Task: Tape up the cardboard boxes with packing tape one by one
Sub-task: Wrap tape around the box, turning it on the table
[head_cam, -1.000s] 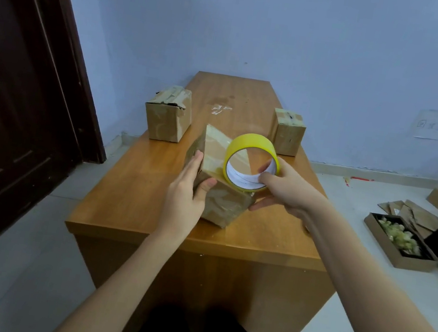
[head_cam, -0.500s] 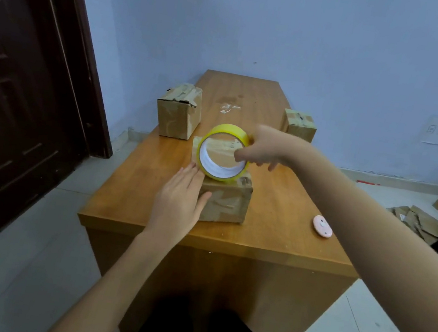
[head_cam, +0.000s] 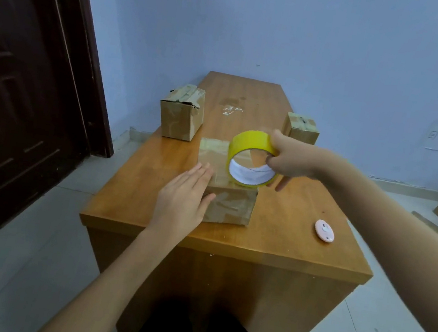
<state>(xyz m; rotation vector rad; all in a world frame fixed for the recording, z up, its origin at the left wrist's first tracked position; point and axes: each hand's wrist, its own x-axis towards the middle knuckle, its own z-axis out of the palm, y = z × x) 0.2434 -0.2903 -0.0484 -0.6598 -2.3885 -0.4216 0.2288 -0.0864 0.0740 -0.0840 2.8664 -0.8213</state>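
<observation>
the near cardboard box (head_cam: 230, 204) sits close to the table's (head_cam: 285, 249) front edge, about midway along it. the left hand (head_cam: 182, 203) lies flat against the box's left side, fingers straight, thumb on its front face. the right hand (head_cam: 288, 159) grips the yellow tape roll (head_cam: 251, 159), fingers curled round its rim, the roll standing on edge on top of the box. a second box (head_cam: 181, 116) stands at the left edge, a third box (head_cam: 301, 128) at the right edge. a pink round object (head_cam: 324, 230) lies near the front right corner

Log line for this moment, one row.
left hand: flat on near box | right hand: grips tape roll over box | two boxes wait behind
</observation>
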